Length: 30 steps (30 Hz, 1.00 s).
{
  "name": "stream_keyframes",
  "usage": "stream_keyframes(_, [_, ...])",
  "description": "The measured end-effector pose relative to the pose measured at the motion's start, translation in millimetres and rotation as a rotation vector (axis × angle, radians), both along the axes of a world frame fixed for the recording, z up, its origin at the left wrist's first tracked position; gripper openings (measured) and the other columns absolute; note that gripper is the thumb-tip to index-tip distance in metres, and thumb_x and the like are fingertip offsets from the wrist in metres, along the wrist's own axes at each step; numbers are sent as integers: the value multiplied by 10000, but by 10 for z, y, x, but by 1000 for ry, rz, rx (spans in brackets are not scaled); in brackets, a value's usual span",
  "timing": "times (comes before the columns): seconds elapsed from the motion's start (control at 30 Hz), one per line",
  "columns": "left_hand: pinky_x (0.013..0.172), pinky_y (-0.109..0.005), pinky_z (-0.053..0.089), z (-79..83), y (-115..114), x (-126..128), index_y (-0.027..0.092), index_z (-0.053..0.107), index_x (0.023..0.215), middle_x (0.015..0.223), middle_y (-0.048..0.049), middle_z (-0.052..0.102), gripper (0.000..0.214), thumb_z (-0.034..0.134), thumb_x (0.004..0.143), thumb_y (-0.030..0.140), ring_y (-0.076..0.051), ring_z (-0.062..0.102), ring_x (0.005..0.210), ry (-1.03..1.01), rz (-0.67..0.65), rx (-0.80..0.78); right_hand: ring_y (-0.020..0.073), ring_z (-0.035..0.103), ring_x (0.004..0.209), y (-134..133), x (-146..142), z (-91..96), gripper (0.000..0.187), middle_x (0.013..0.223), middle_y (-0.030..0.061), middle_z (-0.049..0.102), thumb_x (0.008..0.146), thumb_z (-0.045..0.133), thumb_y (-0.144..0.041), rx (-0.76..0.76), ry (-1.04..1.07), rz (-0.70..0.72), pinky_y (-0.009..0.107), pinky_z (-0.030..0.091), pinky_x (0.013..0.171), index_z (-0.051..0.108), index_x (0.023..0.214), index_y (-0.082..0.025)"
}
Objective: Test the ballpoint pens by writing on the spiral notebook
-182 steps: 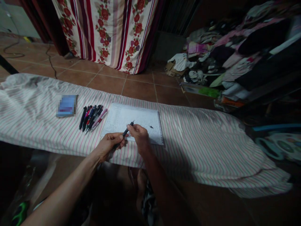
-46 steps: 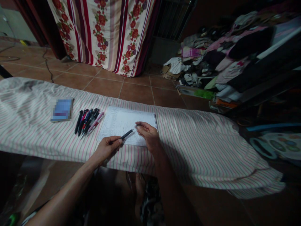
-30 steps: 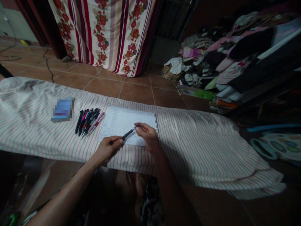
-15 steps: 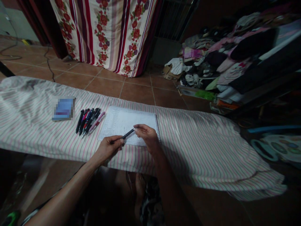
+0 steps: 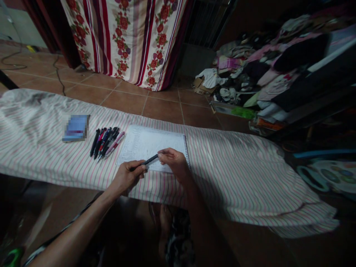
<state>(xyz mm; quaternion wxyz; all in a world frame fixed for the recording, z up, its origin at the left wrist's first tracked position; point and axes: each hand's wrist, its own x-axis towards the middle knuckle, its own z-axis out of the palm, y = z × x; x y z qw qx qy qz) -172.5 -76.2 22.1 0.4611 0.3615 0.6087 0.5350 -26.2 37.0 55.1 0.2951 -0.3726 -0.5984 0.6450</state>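
Observation:
A dark pen is held slantwise between my two hands, over a spiral notebook lying open with faint writing on its page. My left hand is closed around the pen's lower left end. At the upper right end, the fingertips of my right hand pinch the pen's tip; what lies under those fingers is hidden. Left of the notebook lies a bunch of pens, mostly black, with a pink one at its right side.
A striped cloth covers the long surface under the notebook. Farther left lies a blue, blurred-out flat item. Beyond the tiled floor hang a floral curtain and, at right, heaped clothes.
My right fingers have closed in over the pen's upper end, covering the lighter tip that showed before. The pen has shifted slightly down and left. The bunch of pens and notebook stay put.

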Motion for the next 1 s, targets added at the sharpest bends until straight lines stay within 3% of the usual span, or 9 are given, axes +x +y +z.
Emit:
stream_keyframes(0.23, [585,-249,401,-9,-26,-23,149,712,851,632,-24,618,282,622,723,384,-142,536,606,205,18,48,108,515,519,-5,44,18,171,546,-21,569,619,664,-318,48,-75,24,246,407,518,632,707,-174])
stream_keyframes(0.43, [660,-254,419,40,-35,-23,190,712,868,723,-28,659,245,577,758,363,-163,582,701,416,9,105,99,475,503,8,67,-48,114,527,-48,509,700,591,-308,195,-142,75,223,355,486,593,723,-196])
stream_keyframes(0.63, [654,-257,417,13,-32,-67,195,710,888,711,-25,651,266,589,740,379,-169,575,699,405,14,85,119,520,590,33,85,-83,133,644,-25,583,731,575,-312,310,-146,113,238,375,545,638,789,-209])
stream_keyframes(0.77, [646,-257,414,43,-36,-72,188,709,892,688,-18,637,285,581,744,395,-165,566,683,397,6,72,163,574,718,39,94,-43,134,767,17,647,753,579,-309,498,-180,106,283,415,669,679,785,-227])
stream_keyframes(1.0, [637,-249,411,88,-70,-76,192,711,902,691,-26,645,262,566,767,364,-161,574,671,517,-20,112,162,555,697,14,105,24,175,705,28,614,804,508,-250,787,-263,163,278,393,671,654,712,-219])
